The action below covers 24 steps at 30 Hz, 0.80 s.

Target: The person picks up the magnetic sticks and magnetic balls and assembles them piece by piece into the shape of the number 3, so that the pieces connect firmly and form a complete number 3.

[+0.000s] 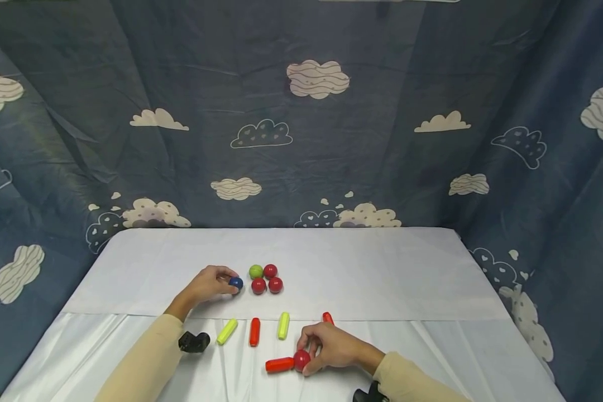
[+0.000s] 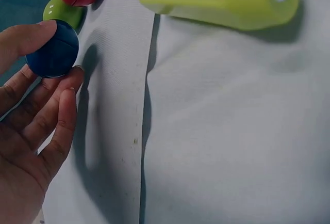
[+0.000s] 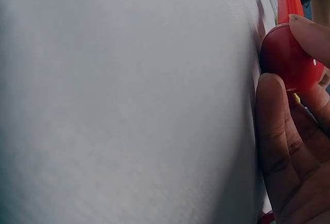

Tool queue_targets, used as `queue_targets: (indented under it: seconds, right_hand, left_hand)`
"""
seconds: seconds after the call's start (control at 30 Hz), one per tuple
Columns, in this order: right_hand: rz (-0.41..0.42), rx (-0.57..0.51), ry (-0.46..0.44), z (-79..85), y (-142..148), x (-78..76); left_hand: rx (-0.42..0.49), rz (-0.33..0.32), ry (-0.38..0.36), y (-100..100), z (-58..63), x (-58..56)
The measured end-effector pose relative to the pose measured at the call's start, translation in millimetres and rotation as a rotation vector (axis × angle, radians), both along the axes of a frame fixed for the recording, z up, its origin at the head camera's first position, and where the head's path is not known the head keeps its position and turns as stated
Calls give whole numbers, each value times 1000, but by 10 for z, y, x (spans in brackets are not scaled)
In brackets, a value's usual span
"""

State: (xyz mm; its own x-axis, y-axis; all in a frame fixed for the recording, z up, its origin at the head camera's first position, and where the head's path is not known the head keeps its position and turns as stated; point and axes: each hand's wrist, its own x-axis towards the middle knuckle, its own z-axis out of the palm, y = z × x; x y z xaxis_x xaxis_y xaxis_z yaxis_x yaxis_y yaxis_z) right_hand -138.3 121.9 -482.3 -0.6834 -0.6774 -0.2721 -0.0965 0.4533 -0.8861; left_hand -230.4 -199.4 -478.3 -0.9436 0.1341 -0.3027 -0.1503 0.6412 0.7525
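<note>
My left hand (image 1: 212, 283) pinches a blue ball (image 2: 55, 51) between thumb and fingertips, left of a group of balls. That group has one green ball (image 1: 255, 272) and three red balls, one of them a front red ball (image 1: 258, 286). My right hand (image 1: 334, 347) holds another red ball (image 3: 290, 59) between thumb and fingers, low at the cloth. Against this ball's left side, in line with it, lies a red ribbed handle (image 1: 279, 365). Part of a second red handle (image 1: 328, 317) shows behind the right hand.
Between the hands lie a yellow-green handle (image 1: 227, 331), an upright-lying red handle (image 1: 254, 332) and another yellow-green handle (image 1: 283, 326). A white cloth (image 1: 407, 279) covers the table, with a seam running across it. Behind hangs a dark cloud-print curtain (image 1: 372, 156).
</note>
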Motion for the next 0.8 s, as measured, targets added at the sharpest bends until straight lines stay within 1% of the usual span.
queue_targets:
  seconds: [0.23,0.4,0.47,0.63,0.8]
  right_hand:
    - [6,-3,2,-14,-7,-5]
    - [-4,19,7,-13,-13,-4]
    - [-6,24,7,-14,-13,-4]
    - [-1,23,3,-16,-9,-7]
    - [4,24,3,-20,-12,-14]
  left_hand:
    - [-57,-14,-4,-12,49,72]
    - [-113,-45,24,-30,74,134]
    - [-122,-61,38,-44,86,159]
    - [-82,-97,62,-55,135,234]
    - [-37,-151,89,-30,172,328]
